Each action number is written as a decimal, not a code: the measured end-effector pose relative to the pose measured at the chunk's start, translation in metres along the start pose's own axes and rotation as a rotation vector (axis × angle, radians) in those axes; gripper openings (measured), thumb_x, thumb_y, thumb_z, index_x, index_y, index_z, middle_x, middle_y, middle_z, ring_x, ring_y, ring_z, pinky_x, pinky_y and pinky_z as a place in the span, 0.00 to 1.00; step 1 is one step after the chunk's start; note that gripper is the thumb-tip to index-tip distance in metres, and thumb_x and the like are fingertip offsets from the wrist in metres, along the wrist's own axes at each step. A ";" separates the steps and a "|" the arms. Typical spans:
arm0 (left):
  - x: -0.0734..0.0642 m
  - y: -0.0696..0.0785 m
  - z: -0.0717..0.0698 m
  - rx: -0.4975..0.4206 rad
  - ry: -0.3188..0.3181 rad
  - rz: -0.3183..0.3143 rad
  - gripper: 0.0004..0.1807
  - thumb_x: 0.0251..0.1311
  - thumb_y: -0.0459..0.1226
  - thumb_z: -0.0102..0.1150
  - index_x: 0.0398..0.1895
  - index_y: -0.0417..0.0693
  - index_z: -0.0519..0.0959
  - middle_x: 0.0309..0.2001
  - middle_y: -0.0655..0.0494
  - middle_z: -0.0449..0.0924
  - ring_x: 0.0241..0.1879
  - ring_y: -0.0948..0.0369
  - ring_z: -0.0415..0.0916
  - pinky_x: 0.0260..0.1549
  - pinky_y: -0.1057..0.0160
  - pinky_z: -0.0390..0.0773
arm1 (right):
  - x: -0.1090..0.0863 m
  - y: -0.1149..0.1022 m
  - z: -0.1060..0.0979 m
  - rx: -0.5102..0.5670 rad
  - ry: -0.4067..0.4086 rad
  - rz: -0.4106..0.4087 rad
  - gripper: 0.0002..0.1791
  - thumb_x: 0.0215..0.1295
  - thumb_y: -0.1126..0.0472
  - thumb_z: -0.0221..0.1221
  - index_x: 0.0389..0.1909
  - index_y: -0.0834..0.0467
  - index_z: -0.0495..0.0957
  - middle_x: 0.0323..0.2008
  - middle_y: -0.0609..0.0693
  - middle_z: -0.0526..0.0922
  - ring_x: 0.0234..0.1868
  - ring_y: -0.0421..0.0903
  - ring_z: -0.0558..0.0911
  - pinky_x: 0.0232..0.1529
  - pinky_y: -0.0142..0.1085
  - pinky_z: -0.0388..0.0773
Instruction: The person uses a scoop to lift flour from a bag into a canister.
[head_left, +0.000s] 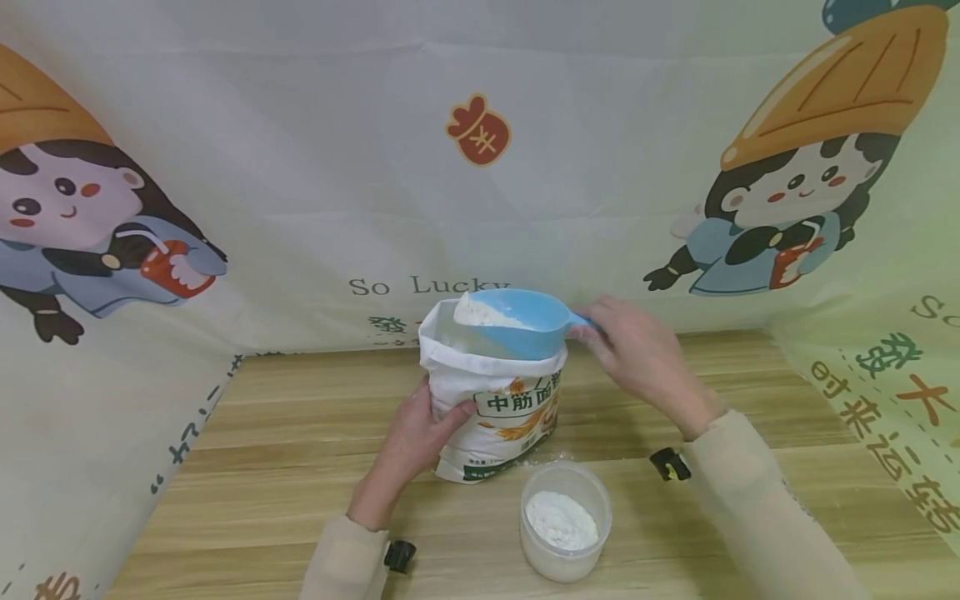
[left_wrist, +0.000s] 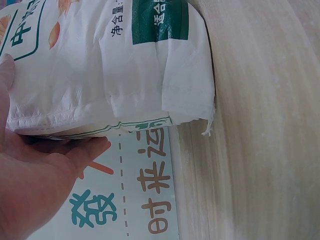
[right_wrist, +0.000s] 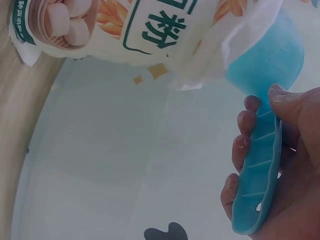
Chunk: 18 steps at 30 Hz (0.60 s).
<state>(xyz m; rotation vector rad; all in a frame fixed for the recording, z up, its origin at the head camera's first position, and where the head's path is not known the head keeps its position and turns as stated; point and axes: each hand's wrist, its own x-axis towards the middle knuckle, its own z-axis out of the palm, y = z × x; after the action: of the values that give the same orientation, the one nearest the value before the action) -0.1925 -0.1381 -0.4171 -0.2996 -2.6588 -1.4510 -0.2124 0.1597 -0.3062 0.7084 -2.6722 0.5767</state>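
Note:
My right hand grips the ribbed handle of a blue scoop, its fingers curled round it in the right wrist view. White flour lies in the scoop's bowl, which is over the open mouth of a white flour bag. The bag stands on the table with its top edge folded outward. My left hand holds the bag's left side, thumb on the printed front and fingers round the side. In front of the bag, a clear round tub contains flour.
Some spilled flour dusts the wooden table between bag and tub. A printed cloth with cartoon figures rises behind the table and along both sides. Black bands are near both sleeves.

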 end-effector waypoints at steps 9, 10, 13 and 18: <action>0.000 0.000 0.000 -0.014 -0.008 -0.012 0.38 0.68 0.46 0.67 0.74 0.40 0.63 0.63 0.38 0.78 0.63 0.42 0.76 0.62 0.39 0.76 | -0.005 0.003 -0.009 -0.005 0.014 0.000 0.16 0.78 0.56 0.58 0.54 0.63 0.82 0.49 0.59 0.85 0.49 0.57 0.83 0.50 0.55 0.82; 0.000 0.000 0.000 -0.013 -0.007 -0.011 0.38 0.68 0.46 0.67 0.74 0.40 0.63 0.63 0.38 0.78 0.63 0.42 0.76 0.62 0.39 0.76 | -0.005 0.003 -0.010 -0.007 0.018 -0.002 0.16 0.78 0.56 0.58 0.54 0.63 0.82 0.48 0.59 0.85 0.48 0.57 0.83 0.49 0.55 0.83; -0.001 0.001 0.000 -0.013 -0.003 -0.011 0.37 0.68 0.45 0.67 0.73 0.40 0.64 0.62 0.37 0.78 0.63 0.42 0.76 0.62 0.39 0.76 | -0.008 0.004 -0.013 -0.007 0.031 -0.009 0.15 0.77 0.57 0.59 0.53 0.63 0.83 0.48 0.59 0.86 0.47 0.57 0.83 0.48 0.55 0.83; 0.000 0.001 0.000 -0.012 -0.002 -0.013 0.37 0.68 0.46 0.67 0.74 0.40 0.64 0.62 0.37 0.78 0.63 0.42 0.76 0.62 0.38 0.76 | -0.012 0.007 -0.018 -0.020 0.054 -0.012 0.13 0.77 0.57 0.60 0.51 0.63 0.83 0.46 0.58 0.86 0.44 0.56 0.83 0.44 0.53 0.83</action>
<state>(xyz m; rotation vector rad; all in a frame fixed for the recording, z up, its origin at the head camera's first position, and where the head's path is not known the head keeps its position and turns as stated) -0.1918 -0.1378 -0.4163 -0.2851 -2.6596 -1.4722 -0.2024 0.1781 -0.2970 0.6934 -2.6180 0.5576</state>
